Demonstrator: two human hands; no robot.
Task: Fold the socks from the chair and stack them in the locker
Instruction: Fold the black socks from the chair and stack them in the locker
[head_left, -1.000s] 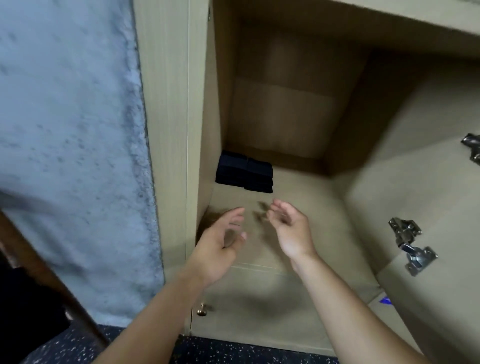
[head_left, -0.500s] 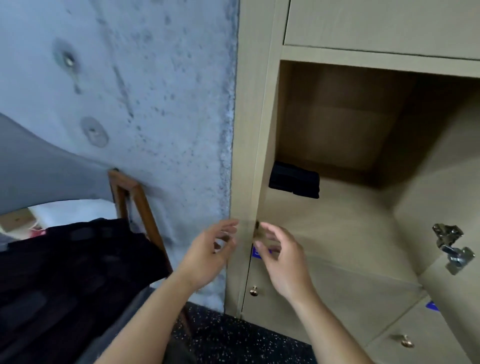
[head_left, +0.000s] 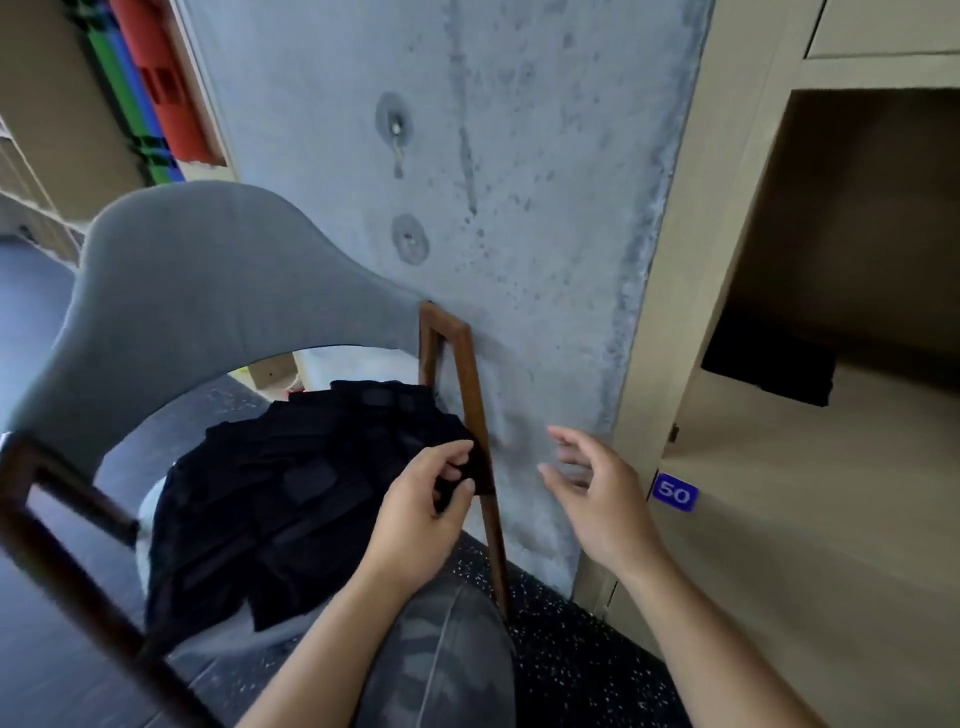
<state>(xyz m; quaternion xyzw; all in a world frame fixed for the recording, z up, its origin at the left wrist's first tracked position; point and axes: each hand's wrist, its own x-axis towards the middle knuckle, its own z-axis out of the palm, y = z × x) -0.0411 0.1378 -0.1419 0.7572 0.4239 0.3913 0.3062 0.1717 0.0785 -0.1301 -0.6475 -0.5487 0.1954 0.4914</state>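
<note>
View has swung from locker back to chair (head_left: 197, 280), so next sock is starting: left hand (head_left: 415, 525) pinches edge of black socks (head_left: 291, 499) heaped on seat, right hand (head_left: 602, 499) spread and empty just beside, folded stack (head_left: 769, 369) in locker (head_left: 737, 467) far right.

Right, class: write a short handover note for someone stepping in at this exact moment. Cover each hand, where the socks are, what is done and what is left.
Left hand: pinching a dark sock at the edge of the pile on the chair.
Right hand: open, holding nothing, in front of the wall.
Locker: open, folded socks stacked at its back left.
Done: some socks folded and stacked.
Left: most of the pile; fold each and add it to the stack.
</note>
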